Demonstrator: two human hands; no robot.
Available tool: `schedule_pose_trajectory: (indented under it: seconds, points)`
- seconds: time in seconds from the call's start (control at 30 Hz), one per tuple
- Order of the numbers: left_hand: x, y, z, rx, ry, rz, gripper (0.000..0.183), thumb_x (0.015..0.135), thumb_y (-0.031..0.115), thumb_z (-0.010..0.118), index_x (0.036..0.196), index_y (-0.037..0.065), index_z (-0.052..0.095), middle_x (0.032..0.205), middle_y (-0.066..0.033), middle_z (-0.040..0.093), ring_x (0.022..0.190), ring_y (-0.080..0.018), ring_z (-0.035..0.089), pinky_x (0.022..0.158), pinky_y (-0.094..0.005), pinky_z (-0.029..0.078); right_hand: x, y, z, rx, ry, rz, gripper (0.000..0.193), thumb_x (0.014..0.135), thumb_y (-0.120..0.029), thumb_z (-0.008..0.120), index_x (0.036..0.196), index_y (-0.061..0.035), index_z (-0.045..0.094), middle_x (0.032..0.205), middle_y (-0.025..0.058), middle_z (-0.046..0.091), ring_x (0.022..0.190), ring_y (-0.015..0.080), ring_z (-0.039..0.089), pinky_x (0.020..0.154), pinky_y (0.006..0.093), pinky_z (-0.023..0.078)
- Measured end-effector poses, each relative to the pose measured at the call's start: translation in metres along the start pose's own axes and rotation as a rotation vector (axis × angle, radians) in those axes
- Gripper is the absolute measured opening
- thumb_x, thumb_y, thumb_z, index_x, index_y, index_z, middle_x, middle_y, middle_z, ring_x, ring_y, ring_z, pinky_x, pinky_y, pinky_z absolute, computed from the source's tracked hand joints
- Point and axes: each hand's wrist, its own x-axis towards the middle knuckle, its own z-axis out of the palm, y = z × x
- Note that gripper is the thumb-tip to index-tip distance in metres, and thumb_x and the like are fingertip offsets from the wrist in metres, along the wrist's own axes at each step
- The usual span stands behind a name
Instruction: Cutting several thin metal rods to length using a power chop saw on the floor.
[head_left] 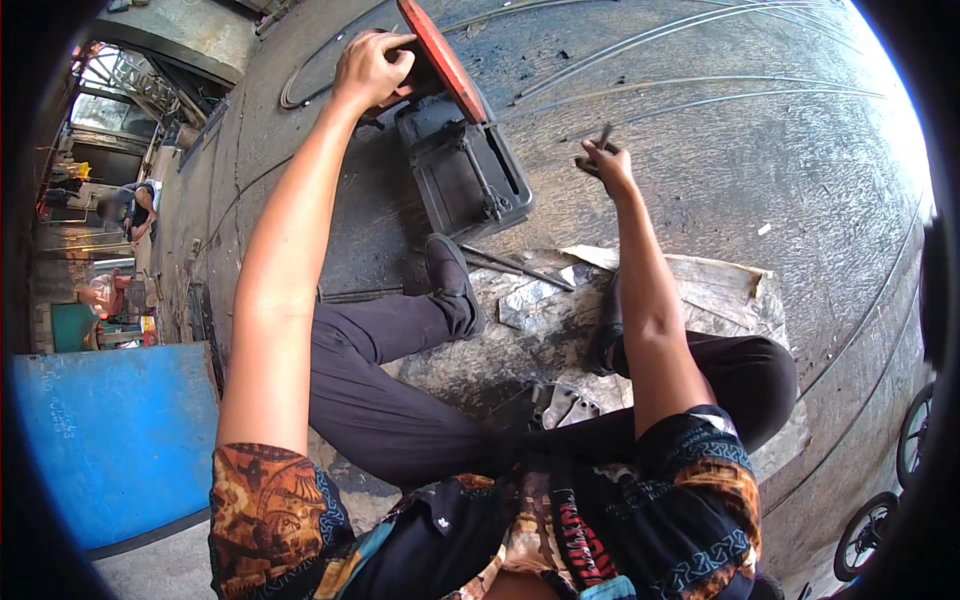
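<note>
A cut-off saw with a dark grey base (pixel 480 175) and a long red guard (pixel 445 62) stands on the floor ahead of me. At its upper part, my left hand (pixel 372 72) curls beside the guard with the index finger toward the red edge; the part it grips is mostly hidden under the hand. A clamp screw (pixel 478 165) lies across the base. Off to the right of the saw, my right hand (pixel 608 165) is closed around a short dark rod (pixel 606 135), held above the floor and apart from the saw.
Long thin metal rods (pixel 690 95) lie over the floor at the far right. Between my feet are a worn sheet (pixel 700 285), dark bars (pixel 515 266) and grey metal plates (pixel 565 407). A blue panel (pixel 120 440) is at left; another person (pixel 140 210) sits beyond. Wheels (pixel 865 535) stand lower right.
</note>
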Motion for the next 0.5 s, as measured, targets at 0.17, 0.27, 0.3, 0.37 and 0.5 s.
schedule_pose_trajectory:
  seconds: [0.17, 0.27, 0.3, 0.37, 0.5]
  points:
    - [0.006, 0.004, 0.007, 0.003, 0.035, 0.024, 0.034, 0.079, 0.027, 0.061, 0.106, 0.011, 0.073, 0.106, -0.0135, 0.070, 0.104, -0.0303, 0.063, 0.095, -0.0398, 0.048, -0.009, 0.002, 0.003, -0.729, 0.081, -0.360, 0.043, 0.089, -0.046, 0.061, 0.085, -0.0041, 0.071, 0.077, 0.0184, 0.067, 0.077, 0.0326, 0.067, 0.075, 0.0425, 0.050]
    - [0.004, -0.009, 0.010, -0.005, 0.129, 0.061, 0.037, 0.079, 0.026, 0.062, 0.111, 0.011, 0.071, 0.106, -0.0126, 0.070, 0.108, -0.0307, 0.061, 0.098, -0.0404, 0.045, -0.013, 0.001, 0.020, -0.801, 0.048, -0.280, 0.044, 0.090, -0.045, 0.059, 0.088, -0.0025, 0.070, 0.077, 0.0203, 0.067, 0.079, 0.0336, 0.067, 0.072, 0.0413, 0.049]
    - [0.002, -0.014, 0.010, 0.002, 0.128, 0.056, 0.037, 0.079, 0.026, 0.062, 0.111, 0.011, 0.071, 0.106, -0.0126, 0.070, 0.108, -0.0307, 0.061, 0.098, -0.0404, 0.045, -0.016, 0.002, 0.028, -0.837, 0.058, -0.327, 0.041, 0.090, -0.042, 0.059, 0.093, -0.0024, 0.069, 0.081, 0.0213, 0.068, 0.084, 0.0359, 0.067, 0.075, 0.0430, 0.050]
    - [0.007, -0.007, 0.015, -0.018, 0.263, 0.045, 0.044, 0.079, 0.023, 0.062, 0.119, 0.007, 0.065, 0.108, -0.0110, 0.069, 0.114, -0.0320, 0.057, 0.102, -0.0411, 0.042, -0.014, 0.011, 0.025, -0.750, 0.149, -0.563, 0.037, 0.091, -0.036, 0.060, 0.108, -0.0027, 0.063, 0.079, 0.0211, 0.067, 0.081, 0.0371, 0.067, 0.076, 0.0445, 0.050]
    - [-0.003, -0.012, 0.012, 0.024, 0.506, -0.287, 0.049, 0.083, 0.029, 0.064, 0.115, -0.008, 0.061, 0.124, -0.0253, 0.058, 0.120, -0.0335, 0.055, 0.102, -0.0412, 0.043, -0.032, 0.006, 0.051, -0.295, -0.066, -0.281, 0.029, 0.094, -0.031, 0.060, 0.105, -0.0044, 0.061, 0.065, 0.0032, 0.053, 0.049, 0.0138, 0.050, 0.046, 0.0316, 0.041]
